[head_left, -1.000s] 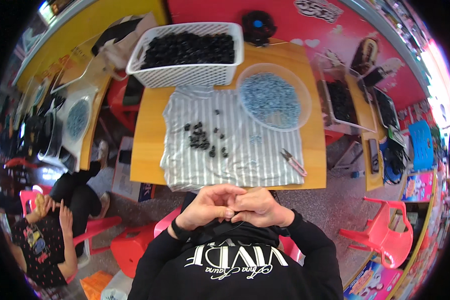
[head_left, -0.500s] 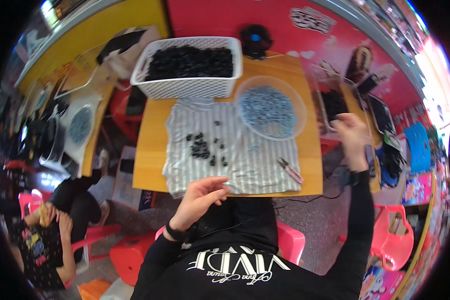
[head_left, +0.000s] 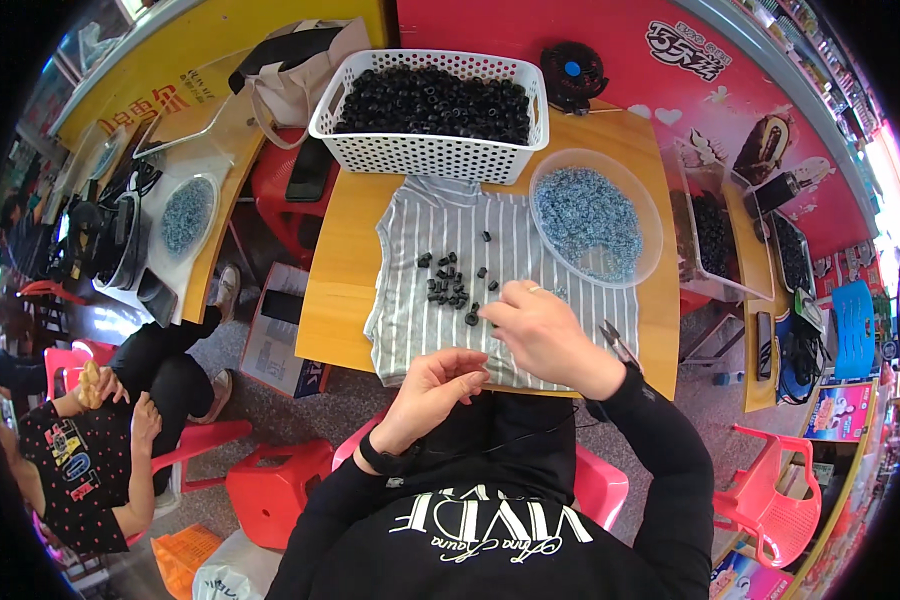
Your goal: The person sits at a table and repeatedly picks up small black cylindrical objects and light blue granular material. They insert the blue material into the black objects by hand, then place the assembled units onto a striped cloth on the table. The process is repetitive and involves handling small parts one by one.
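My left hand (head_left: 432, 393) is at the near edge of the striped grey cloth (head_left: 400, 330), thumb and fingertips pressed together; anything between them is too small to make out. To its right and a little farther off, my right hand (head_left: 545, 335) is over the cloth with its fingers bent inward. What those fingertips hold, if anything, is hidden. Just left of them lies the near side of a loose pile of small black parts (head_left: 448, 290). Thread snips (head_left: 618, 340) rest on the cloth, right of my right hand.
At the back of the wooden table (head_left: 335, 290) stands a white basket (head_left: 430, 155) full of black parts. A round clear tub (head_left: 655, 250) holds many small bluish pieces. Beside the basket is a black fan (head_left: 573, 75). Another person (head_left: 80, 460) sits at the left near a red stool (head_left: 275, 495).
My right hand has come in from beyond the table's right edge to the middle of the cloth. My left hand stays near the front edge, its fingers drawn closer together.
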Demonstrator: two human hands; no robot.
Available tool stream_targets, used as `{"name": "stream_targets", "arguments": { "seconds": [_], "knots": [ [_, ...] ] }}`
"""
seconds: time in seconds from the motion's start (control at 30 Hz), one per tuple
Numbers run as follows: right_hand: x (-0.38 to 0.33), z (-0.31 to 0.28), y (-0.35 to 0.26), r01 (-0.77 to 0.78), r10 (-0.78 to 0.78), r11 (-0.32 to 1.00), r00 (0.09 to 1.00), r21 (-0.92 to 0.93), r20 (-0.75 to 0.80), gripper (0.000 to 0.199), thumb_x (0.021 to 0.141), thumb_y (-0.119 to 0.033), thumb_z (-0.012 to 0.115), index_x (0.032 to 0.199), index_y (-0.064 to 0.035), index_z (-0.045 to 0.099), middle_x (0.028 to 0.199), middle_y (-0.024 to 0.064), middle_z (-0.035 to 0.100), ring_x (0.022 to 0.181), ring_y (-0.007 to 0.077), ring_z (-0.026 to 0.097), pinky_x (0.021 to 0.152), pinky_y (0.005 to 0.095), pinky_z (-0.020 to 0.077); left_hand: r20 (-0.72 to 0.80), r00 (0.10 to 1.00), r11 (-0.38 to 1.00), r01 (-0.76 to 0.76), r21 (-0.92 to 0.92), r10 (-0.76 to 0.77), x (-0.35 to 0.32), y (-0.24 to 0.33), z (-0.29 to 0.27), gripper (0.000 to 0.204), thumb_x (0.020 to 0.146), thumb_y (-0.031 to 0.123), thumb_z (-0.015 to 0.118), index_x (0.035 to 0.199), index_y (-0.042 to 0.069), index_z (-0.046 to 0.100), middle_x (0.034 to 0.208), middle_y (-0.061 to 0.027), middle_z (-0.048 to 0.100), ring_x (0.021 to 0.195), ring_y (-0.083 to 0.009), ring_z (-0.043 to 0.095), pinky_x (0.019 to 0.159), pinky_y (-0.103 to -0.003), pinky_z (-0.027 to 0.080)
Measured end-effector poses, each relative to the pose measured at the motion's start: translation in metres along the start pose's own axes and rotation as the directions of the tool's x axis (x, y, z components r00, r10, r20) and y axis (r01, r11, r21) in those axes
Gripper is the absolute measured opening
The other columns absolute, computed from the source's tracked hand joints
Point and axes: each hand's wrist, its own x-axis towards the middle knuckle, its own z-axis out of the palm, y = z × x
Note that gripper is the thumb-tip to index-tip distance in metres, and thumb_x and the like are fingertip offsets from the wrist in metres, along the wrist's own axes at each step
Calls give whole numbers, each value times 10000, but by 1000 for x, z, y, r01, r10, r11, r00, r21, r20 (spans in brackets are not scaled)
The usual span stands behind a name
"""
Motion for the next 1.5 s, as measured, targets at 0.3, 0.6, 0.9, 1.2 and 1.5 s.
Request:
{"name": "stream_targets", "arguments": {
  "seconds": [0.3,0.6,0.9,1.2,1.5],
  "knots": [
    [13,25,3,84,-74,989,994,-124,85,107,756,-55,682,856,-46,646,890,121,535,883,313,572,711,410,475,-58,997,992,-61,-109,55,-5,-6,-10,325,965,113,657,1264,-8,621,1028,-52,715,836,-88,654,699,-229,508],
    [-46,25,-34,-135,264,751,958,647,-107,240,813,-37,759,1050,-47,721,987,78,608,927,219,616,812,318,491,122,987,796,-8,-605,102,0,-2,8,398,990,71,603,1369,-32,541,1157,-106,682,968,-155,672,757,-261,539],
    [-84,27,-32,-209,385,869,855,449,-347,253,758,45,735,999,-25,704,897,126,626,884,303,624,772,363,500,79,995,811,-3,-585,61,-5,-24,13,174,938,54,677,1101,-3,651,1016,-134,705,856,-170,678,698,-238,539],
    [-86,24,5,-399,397,913,826,82,-400,150,729,6,724,865,-13,664,847,136,552,827,341,571,683,431,450,-42,995,908,-99,-406,90,6,-16,15,167,932,-10,651,1099,-15,666,1024,-125,708,860,-160,675,755,-241,532],
    [-85,36,2,-271,346,936,826,225,-445,196,742,70,691,900,1,597,861,149,582,816,351,592,679,426,467,87,708,373,-468,801,701,34,-5,36,282,819,-53,681,1097,-7,671,1056,-176,624,901,-325,634,753,-357,521]
  ]
}}
